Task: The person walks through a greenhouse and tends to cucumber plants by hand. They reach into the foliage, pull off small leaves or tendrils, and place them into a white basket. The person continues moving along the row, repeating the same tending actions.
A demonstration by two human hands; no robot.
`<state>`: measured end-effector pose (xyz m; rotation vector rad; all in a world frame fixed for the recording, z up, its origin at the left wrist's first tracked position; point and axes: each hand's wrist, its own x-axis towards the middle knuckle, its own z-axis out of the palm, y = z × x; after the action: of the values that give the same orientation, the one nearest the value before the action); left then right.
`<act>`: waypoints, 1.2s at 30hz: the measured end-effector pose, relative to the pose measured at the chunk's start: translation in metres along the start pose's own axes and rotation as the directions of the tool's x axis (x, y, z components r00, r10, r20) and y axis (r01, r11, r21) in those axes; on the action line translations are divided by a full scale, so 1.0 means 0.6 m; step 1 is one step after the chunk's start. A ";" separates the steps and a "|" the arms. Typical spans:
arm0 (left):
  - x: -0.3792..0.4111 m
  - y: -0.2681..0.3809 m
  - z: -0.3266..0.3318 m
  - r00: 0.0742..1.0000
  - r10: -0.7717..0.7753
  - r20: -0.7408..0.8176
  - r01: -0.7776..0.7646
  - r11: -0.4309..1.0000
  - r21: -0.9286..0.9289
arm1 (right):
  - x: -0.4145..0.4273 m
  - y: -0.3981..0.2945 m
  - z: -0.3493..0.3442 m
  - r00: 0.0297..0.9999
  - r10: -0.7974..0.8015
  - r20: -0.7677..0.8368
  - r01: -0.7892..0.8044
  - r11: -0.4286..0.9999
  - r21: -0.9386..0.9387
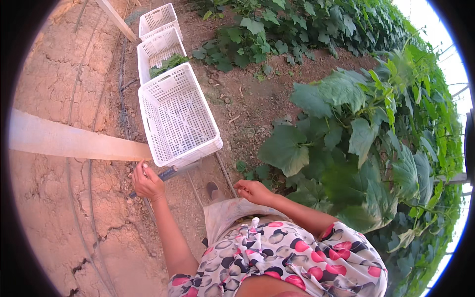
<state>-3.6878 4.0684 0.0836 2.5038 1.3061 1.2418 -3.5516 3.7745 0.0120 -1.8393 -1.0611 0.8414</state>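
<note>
My left hand [147, 182] is closed around the dark grip of a handle [167, 173], just below the near corner of a white perforated plastic crate [216, 143]. That crate holds nothing visible. Beyond it, in line, stand two more white crates; green leaves [169, 65] lie in the middle crate [143, 67], and the far crate [159, 18] is at the top. My right hand [254, 192], its fingers curled, is over a thin metal bar [227, 176] at the edge of a pale cloth [222, 213] at my waist. Whether it grips anything is unclear.
A pale post [78, 139] reaches in from the left against a cracked earth wall [44, 185] with wires. Another post [117, 20] stands farther off. Large-leaved climbing plants [334, 148] fill the right side beside the soil path [245, 96]. My shoe [212, 188] shows below the crate.
</note>
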 end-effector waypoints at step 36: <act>0.974 -0.008 0.826 0.953 -0.135 0.272 0.065 0.966 0.251 | 0.901 0.047 -0.582 0.932 0.204 -0.299 -0.278 0.932 -0.232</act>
<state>-3.1696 4.6322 0.1149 2.6059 1.5617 0.7005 -3.0218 4.1378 0.0617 -2.2793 -0.8143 0.5787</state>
